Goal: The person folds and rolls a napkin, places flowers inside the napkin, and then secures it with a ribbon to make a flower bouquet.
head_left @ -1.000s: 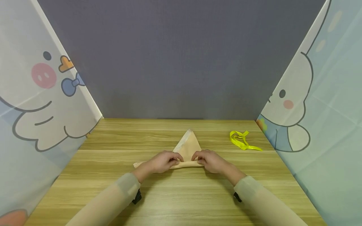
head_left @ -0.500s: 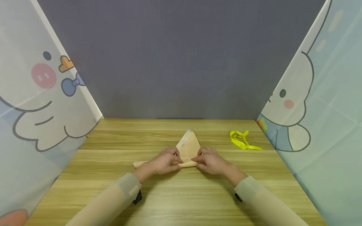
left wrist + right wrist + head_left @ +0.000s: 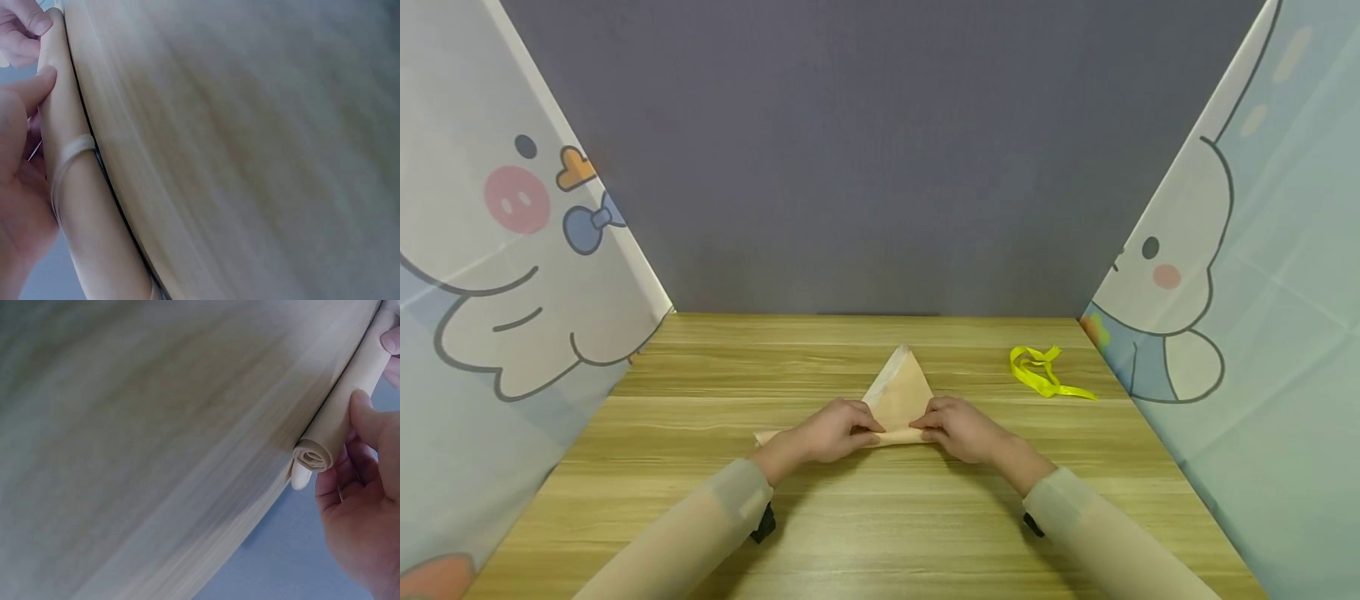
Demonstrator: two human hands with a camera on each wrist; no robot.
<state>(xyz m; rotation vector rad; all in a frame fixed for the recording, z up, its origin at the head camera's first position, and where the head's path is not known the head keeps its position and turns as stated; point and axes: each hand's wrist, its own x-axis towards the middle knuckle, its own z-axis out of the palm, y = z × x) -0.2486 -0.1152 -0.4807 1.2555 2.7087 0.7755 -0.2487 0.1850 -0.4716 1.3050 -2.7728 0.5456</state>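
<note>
A beige cloth (image 3: 901, 404) lies on the wooden table, its far part a flat triangle with a pale left edge and the tip pointing away. Its near edge is wound into a tight roll; the right wrist view shows the spiral layers at the end of this roll (image 3: 317, 453). My left hand (image 3: 837, 431) pinches the roll left of the middle, thumb on the near side and fingers over the top. Mirroring it, my right hand (image 3: 962, 429) grips the roll near its right end. In the left wrist view a loose fold crosses the rolled cloth (image 3: 81, 206).
A crumpled yellow ribbon (image 3: 1045, 383) lies on the table (image 3: 895, 533) at the back right. A dark grey panel (image 3: 880, 167) stands along the far edge. Cartoon-printed curtains (image 3: 467, 275) hang on both sides.
Fingers of both hands spread off the roll half a second ago and now close on it again, thumbs on the near side. The cloth and the ribbon stay nearly in place.
</note>
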